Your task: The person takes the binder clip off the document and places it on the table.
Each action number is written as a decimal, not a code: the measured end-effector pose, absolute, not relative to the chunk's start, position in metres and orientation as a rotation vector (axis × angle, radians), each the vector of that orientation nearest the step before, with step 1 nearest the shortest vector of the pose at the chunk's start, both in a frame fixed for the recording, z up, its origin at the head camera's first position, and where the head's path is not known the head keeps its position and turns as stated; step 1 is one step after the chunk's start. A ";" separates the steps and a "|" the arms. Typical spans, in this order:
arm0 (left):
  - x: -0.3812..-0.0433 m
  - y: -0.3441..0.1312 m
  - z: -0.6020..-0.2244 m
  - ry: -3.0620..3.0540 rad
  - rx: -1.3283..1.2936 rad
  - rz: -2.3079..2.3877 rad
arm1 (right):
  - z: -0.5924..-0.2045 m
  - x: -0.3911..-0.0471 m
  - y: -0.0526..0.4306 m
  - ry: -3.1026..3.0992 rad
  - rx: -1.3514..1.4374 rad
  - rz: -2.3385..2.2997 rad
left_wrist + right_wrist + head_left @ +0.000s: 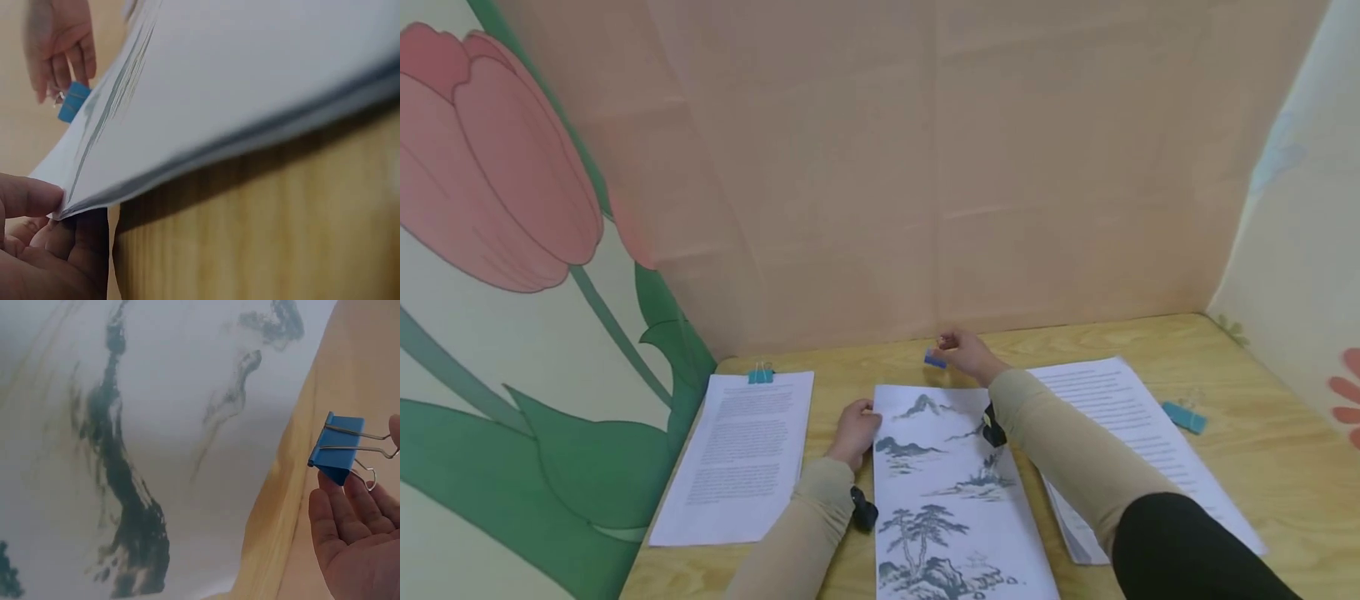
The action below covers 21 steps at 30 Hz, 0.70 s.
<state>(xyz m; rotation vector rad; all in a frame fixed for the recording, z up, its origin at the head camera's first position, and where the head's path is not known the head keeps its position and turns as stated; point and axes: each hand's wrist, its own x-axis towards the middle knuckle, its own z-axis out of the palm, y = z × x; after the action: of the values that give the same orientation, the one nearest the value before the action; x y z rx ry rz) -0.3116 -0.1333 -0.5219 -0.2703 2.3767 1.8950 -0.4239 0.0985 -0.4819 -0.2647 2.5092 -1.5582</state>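
A stack of paper with an ink landscape on its top sheet [940, 467] lies in the middle of the table. My left hand [856, 433] pinches its left edge near the top corner; in the left wrist view the thumb [37, 197] is above and the fingers are underneath. Beyond the stack's far edge, my right hand [972, 357] holds a blue binder clip [340, 444] by its wire handles. The clip is apart from the paper, its folded body turned towards the sheets.
To the left lies a printed stack [737, 467] with a teal binder clip [761, 376] on its top edge. Another printed stack [1157, 450] is partly behind my right forearm. A loose teal clip [1184, 417] lies beside it on the wooden table [1285, 467]. A tan-covered wall [940, 183] rises behind.
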 end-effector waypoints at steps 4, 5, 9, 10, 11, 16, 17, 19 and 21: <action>-0.312 -0.130 -0.522 2.378 -0.276 1.888 | -0.486 -0.427 0.100 2.517 -0.268 -1.507; -0.313 -0.129 -0.522 2.378 -0.274 1.886 | -0.487 -0.428 0.100 2.514 -0.269 -1.498; -0.312 -0.128 -0.522 2.369 -0.277 1.870 | -0.490 -0.427 0.100 2.512 -0.277 -1.450; -0.312 -0.127 -0.522 2.372 -0.273 1.864 | -0.490 -0.427 0.100 2.515 -0.279 -1.440; -0.311 -0.127 -0.522 2.374 -0.271 1.860 | -0.490 -0.426 0.100 2.514 -0.283 -1.433; -0.311 -0.126 -0.521 2.382 -0.276 1.856 | -0.490 -0.425 0.099 2.517 -0.293 -1.418; -0.311 -0.125 -0.521 2.385 -0.279 1.852 | -0.491 -0.426 0.099 2.520 -0.289 -1.412; -0.311 -0.125 -0.521 2.392 -0.289 1.836 | -0.492 -0.426 0.099 2.530 -0.270 -1.394; -0.311 -0.124 -0.521 2.404 -0.292 1.817 | -0.494 -0.426 0.099 2.549 -0.262 -1.363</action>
<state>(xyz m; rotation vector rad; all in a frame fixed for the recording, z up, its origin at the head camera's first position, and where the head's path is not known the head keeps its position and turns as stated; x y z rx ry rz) -0.3108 -0.1239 -0.5209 -0.2925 2.4037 1.8169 -0.4259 0.0986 -0.4940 -0.2618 2.5488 -1.3626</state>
